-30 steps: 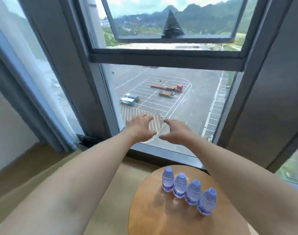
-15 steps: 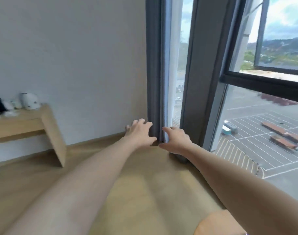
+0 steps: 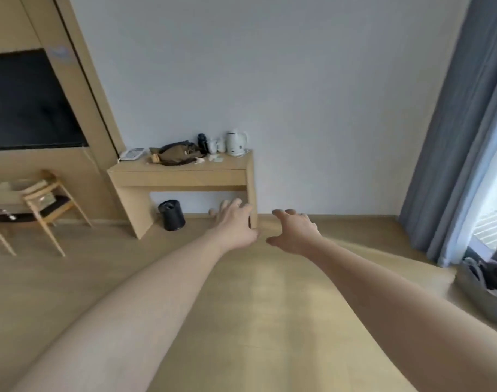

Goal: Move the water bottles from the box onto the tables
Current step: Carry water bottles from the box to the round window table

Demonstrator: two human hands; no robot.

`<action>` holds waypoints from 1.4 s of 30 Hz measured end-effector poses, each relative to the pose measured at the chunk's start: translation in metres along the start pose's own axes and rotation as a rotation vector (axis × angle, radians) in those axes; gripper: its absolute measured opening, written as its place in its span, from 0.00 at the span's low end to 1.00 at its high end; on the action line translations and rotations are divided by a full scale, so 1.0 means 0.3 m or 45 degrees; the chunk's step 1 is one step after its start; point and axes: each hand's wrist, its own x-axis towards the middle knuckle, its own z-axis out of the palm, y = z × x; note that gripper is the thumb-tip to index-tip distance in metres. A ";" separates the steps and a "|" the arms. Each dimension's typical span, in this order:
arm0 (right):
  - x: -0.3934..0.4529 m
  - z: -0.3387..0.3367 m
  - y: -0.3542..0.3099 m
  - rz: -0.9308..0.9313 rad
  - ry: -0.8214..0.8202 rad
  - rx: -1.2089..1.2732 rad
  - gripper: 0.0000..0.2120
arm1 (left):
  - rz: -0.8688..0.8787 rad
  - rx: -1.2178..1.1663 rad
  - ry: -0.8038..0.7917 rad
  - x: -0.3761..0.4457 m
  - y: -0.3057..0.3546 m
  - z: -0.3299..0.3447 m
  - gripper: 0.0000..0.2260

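Note:
Both my arms reach forward over the wooden floor. My left hand [image 3: 236,222] and my right hand [image 3: 294,232] are side by side, empty, with relaxed, slightly spread fingers. No water bottle is in view. A cardboard box [image 3: 13,195] with open flaps sits on a wooden chair [image 3: 47,206] at the far left. A wooden wall desk [image 3: 185,172] stands ahead of my hands.
On the desk lie a phone [image 3: 132,153], a brown bag [image 3: 178,152], cups and a white kettle [image 3: 236,143]. A black bin [image 3: 172,215] stands under it. A TV [image 3: 26,103] hangs left, a blue curtain [image 3: 456,142] right, a grey bag [image 3: 485,287] on the floor.
My view has swung left from the window and the round table with bottles to the wall with the desk. Both hands stay outstretched and empty.

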 end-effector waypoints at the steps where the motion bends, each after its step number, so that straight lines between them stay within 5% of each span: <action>1: 0.041 0.038 -0.088 -0.043 -0.026 0.003 0.37 | -0.046 -0.002 0.000 -0.010 -0.099 -0.005 0.30; 16: 0.724 0.599 -1.130 -0.691 -0.343 -0.070 0.38 | -0.816 0.009 0.070 0.021 -1.305 0.003 0.32; 24: 1.159 0.720 -1.640 -0.986 -0.430 -0.130 0.39 | -1.190 0.021 0.119 0.189 -1.797 -0.118 0.33; 34: 1.462 0.998 -2.161 -1.130 -0.558 -0.107 0.40 | -1.350 0.025 0.063 0.283 -2.324 -0.170 0.32; 42: 1.741 1.233 -2.695 -1.126 -0.577 -0.158 0.34 | -1.379 -0.036 0.081 0.362 -2.980 -0.199 0.32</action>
